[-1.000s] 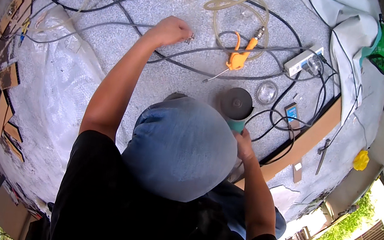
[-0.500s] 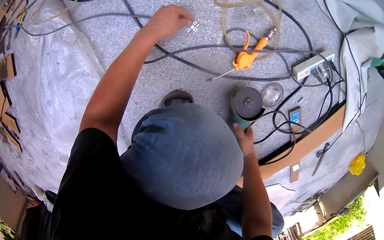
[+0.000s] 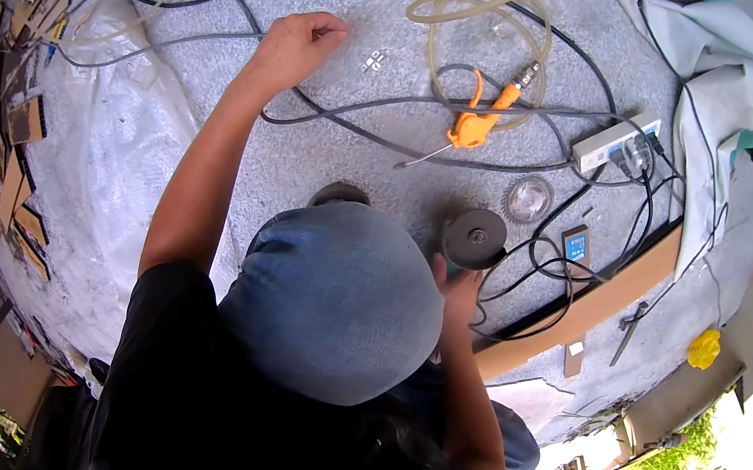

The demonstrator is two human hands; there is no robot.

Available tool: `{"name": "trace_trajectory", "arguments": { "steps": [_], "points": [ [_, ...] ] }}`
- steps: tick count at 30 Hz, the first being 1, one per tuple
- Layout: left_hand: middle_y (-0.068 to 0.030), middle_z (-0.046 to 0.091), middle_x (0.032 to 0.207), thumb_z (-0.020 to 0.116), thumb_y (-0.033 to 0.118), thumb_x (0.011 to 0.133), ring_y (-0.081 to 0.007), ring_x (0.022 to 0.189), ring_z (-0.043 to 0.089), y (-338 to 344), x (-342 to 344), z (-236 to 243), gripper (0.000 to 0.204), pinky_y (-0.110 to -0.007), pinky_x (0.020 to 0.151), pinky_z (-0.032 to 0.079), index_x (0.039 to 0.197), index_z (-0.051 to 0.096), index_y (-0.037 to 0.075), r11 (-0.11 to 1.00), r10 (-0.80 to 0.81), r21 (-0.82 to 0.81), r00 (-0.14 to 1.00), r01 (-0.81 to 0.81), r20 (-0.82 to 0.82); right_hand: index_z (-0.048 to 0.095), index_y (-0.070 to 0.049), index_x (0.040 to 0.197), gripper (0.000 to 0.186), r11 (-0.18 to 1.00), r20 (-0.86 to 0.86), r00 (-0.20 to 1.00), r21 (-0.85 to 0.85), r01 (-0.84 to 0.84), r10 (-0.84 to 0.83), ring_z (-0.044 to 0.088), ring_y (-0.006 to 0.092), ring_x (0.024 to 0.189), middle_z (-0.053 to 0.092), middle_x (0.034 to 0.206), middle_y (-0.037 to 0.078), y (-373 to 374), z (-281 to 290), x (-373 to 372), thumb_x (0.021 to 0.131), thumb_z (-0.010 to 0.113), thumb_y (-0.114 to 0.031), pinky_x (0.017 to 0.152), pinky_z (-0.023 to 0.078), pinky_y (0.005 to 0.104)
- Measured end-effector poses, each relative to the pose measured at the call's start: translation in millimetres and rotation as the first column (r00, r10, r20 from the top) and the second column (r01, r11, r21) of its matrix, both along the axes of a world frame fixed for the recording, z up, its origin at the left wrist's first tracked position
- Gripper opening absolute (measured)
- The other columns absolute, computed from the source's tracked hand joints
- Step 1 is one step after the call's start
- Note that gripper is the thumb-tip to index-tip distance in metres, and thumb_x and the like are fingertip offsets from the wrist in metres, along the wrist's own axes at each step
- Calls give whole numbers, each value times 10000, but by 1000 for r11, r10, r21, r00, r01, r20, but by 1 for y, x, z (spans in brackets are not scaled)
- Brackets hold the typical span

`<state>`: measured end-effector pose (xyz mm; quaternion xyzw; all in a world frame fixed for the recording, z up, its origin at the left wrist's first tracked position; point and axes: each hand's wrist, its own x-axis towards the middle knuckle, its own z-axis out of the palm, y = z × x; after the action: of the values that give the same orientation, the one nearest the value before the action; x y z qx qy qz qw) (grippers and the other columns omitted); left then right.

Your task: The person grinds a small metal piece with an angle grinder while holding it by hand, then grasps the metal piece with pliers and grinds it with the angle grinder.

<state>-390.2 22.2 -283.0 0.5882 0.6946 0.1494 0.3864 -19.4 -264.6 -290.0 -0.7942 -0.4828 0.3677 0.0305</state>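
Head view: a grey floor (image 3: 208,167) strewn with cables is seen from above, with the person's capped head filling the middle. The left hand (image 3: 293,47) is stretched to about 11 o'clock, its grip loosely curled and touching the floor beside a black cable (image 3: 345,125); nothing is seen clamped in it. Small metal pieces (image 3: 375,61) lie just beside its fingertips, toward 12 o'clock. The right hand (image 3: 458,294) is held near the centre, at about 3 o'clock of the cap, its grip closed on a green-bodied grinder (image 3: 473,241) whose dark disc faces up. An orange air gun (image 3: 477,124) on clear hose (image 3: 478,13) lies at 1 o'clock, a power strip (image 3: 615,146) at 2 o'clock, a clear round lid (image 3: 530,199) between them.

A risk is judged: the disc sits close to looped cables, so one could be snagged or cut if the tool is swung.
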Motion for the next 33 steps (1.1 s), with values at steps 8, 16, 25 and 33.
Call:
{"name": "trace_trajectory", "arguments": {
  "steps": [8, 16, 25, 33],
  "points": [
    [-140, 727, 1043, 670, 47, 935, -245, 811, 689, -72, -10, 38, 187, -337, 742, 548, 1096, 766, 59, 988, 41, 149, 999, -37, -24, 457, 42, 1416, 747, 999, -68, 996, 17, -51, 52, 534, 545, 1199, 563, 1291, 332, -9, -7, 15, 951, 684, -497, 1017, 438, 555],
    [-143, 702, 1062, 638, 56, 969, -256, 897, 709, -229, -26, 236, 193, -349, 790, 577, 1139, 730, 43, 957, 113, -270, 994, -107, 8, 549, 66, 1173, 530, 961, -199, 956, -127, -245, 217, 597, 494, 1045, 617, 1077, 300, -54, 114, 4, 944, 700, -387, 907, 468, 556],
    [-205, 668, 1324, 460, 552, 1062, -313, 1210, 640, -422, -12, 492, 640, -416, 1049, 480, 1340, 641, 4, 483, 716, -825, 675, -293, 180, 650, -22, 1173, 410, 745, -393, 806, -341, -574, 442, 719, 368, 975, 743, 1019, 182, -99, 450, 9, 973, 682, -378, 855, 555, 441],
    [-197, 687, 1299, 587, 497, 1008, -376, 1221, 628, -567, 16, 629, 540, -441, 1070, 475, 1304, 683, 55, 730, 565, -604, 779, -320, 271, 671, -16, 1168, 392, 681, -250, 687, -123, -722, 683, 729, 394, 969, 752, 1027, 204, -61, 625, -16, 988, 641, -363, 851, 569, 467]
  ]
}}
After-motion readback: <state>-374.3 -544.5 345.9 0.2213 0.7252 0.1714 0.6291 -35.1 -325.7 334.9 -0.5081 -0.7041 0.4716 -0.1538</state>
